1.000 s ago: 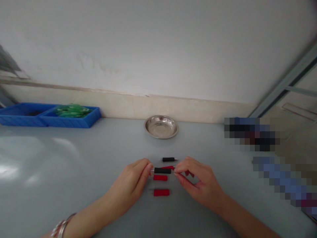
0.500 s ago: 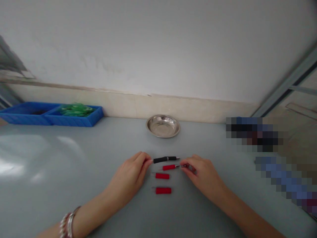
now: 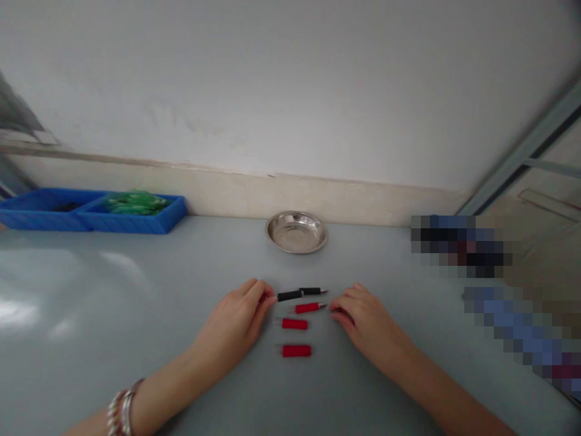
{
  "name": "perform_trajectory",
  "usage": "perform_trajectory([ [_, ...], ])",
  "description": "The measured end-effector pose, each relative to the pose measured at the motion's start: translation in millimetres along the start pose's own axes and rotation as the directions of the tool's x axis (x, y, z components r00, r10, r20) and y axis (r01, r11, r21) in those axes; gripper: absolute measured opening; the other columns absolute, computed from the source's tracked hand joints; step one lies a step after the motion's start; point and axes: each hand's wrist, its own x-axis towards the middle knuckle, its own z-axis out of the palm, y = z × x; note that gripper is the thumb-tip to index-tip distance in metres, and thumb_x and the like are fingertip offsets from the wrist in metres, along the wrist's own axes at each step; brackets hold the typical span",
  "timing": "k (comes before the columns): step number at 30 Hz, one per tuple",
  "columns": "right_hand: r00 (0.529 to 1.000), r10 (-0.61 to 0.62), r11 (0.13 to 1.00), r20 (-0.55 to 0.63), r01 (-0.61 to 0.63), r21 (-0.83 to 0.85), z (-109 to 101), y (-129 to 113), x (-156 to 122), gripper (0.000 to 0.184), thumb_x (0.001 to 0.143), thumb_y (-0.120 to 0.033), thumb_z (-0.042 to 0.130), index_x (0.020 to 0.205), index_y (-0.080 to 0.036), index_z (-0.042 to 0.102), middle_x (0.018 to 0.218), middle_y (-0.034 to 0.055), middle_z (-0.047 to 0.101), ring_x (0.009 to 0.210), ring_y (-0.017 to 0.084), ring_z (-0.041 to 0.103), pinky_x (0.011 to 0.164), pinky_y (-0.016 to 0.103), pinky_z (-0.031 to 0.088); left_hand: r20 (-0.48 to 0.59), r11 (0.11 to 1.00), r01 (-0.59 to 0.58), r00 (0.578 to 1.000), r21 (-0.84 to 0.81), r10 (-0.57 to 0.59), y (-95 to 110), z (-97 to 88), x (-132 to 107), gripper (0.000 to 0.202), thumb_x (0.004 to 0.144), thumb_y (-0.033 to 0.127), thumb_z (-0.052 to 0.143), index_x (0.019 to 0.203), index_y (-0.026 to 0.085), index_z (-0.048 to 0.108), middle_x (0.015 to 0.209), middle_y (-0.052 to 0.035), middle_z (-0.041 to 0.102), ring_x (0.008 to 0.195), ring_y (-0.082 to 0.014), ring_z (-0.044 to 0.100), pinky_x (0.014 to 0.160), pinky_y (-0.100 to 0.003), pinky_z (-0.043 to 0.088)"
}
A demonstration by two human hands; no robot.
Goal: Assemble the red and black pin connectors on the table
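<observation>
Fingertips [image 3: 271,298] of the left hand [image 3: 240,312] are closed on the left end of a black-sleeved barrel [image 3: 289,296], hiding that end. The barrel is on the near side of the metal dish [image 3: 296,232], its long axis running mostly left to right, with the right end angled slightly toward the dish. That end meets a black piece with a metal tip [image 3: 310,291]; whether they touch or merely overlap in view cannot be told. The black piece's tip points right.

Closer to the viewer than these, in front of the dish, a red piece with a metal tip [image 3: 307,307] also points right, its tip angled slightly toward the dish. Nearer again lie an upper red barrel [image 3: 295,324] and a lower red barrel [image 3: 296,350], both lengthwise left to right, each with a thin, blurred pale end to the left.

The right hand [image 3: 365,321], nearer than the dish and to its right, curls just beside the red piece's tip; whether its fingers hold anything cannot be told.

Far left of the dish, blue trays [image 3: 129,225] hold green items [image 3: 138,203] and something dark, hard to make out. Right of the dish, pixelated patches [image 3: 458,245] mask parts of the worktop [image 3: 218,254] and beyond. Bracelets [image 3: 121,412] are cut off by the lower edge.
</observation>
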Motion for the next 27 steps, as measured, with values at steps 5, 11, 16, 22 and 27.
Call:
perform_trajectory([
  [5, 1.0, 0.013, 1.0, 0.001, -0.013, 0.008, -0.4, -0.4, -0.3, 0.015, 0.079, -0.004, 0.055, 0.077, -0.014, 0.066, 0.075, 0.0058, 0.063, 0.079, 0.02, 0.055, 0.074, 0.034, 0.044, 0.015, 1.0, 0.0, 1.0, 0.026, 0.0, 0.2, -1.0, -0.2, 0.024, 0.091, 0.029, 0.029, 0.087, 0.018, 0.05, 0.086, -0.0054, 0.056, 0.077, -0.0195, 0.054, 0.073, -0.033, 0.043],
  [11, 0.996, 0.024, 1.0, -0.082, -0.023, 0.011, -1.7, -4.4, -1.8, 0.01, 0.076, -0.01, 0.062, 0.086, -0.013, 0.065, 0.083, 0.008, 0.057, 0.086, 0.022, 0.052, 0.077, 0.037, 0.045, 0.002, 0.997, -0.011, 1.0, 0.072, 0.01, 1.3, -2.0, 0.9, 0.022, 0.091, 0.027, 0.032, 0.087, 0.017, 0.052, 0.086, -0.0055, 0.057, 0.078, -0.0186, 0.055, 0.073, -0.031, 0.043],
  [16, 0.987, -0.017, 1.0, -0.158, 0.015, -0.013, 1.9, -7.4, 0.2, 0.02, 0.077, -0.014, 0.062, 0.097, -0.013, 0.064, 0.089, 0.0105, 0.052, 0.089, 0.024, 0.047, 0.078, 0.04, 0.045, 0.005, 0.996, -0.011, 1.0, 0.093, 0.011, -0.3, -0.2, 1.5, 0.021, 0.091, 0.026, 0.034, 0.09, 0.017, 0.052, 0.087, -0.0053, 0.057, 0.079, -0.0193, 0.055, 0.074, -0.033, 0.043],
  [22, 0.991, -0.058, 0.998, -0.119, 0.054, -0.035, 9.1, -10.3, 3.7, 0.013, 0.079, -0.013, 0.059, 0.09, -0.015, 0.066, 0.087, 0.0104, 0.052, 0.087, 0.024, 0.046, 0.076, 0.04, 0.045, 0.019, 0.991, -0.037, 0.999, 0.129, 0.035, -3.6, 2.5, -0.1, 0.019, 0.091, 0.024, 0.035, 0.09, 0.018, 0.054, 0.088, -0.0046, 0.056, 0.081, -0.0193, 0.055, 0.074, -0.032, 0.042],
  [27, 0.989, -0.08, 0.997, -0.126, 0.08, -0.007, 9.9, -11.7, 4.3, 0.012, 0.081, -0.012, 0.057, 0.087, -0.015, 0.066, 0.087, 0.0099, 0.052, 0.087, 0.022, 0.047, 0.077, 0.038, 0.045, 0.051, 0.988, -0.035, 0.998, 0.151, 0.028, -2.9, 2.1, -0.4, 0.018, 0.09, 0.023, 0.038, 0.089, 0.019, 0.055, 0.088, -0.0039, 0.057, 0.078, -0.0185, 0.056, 0.073, -0.032, 0.042],
])
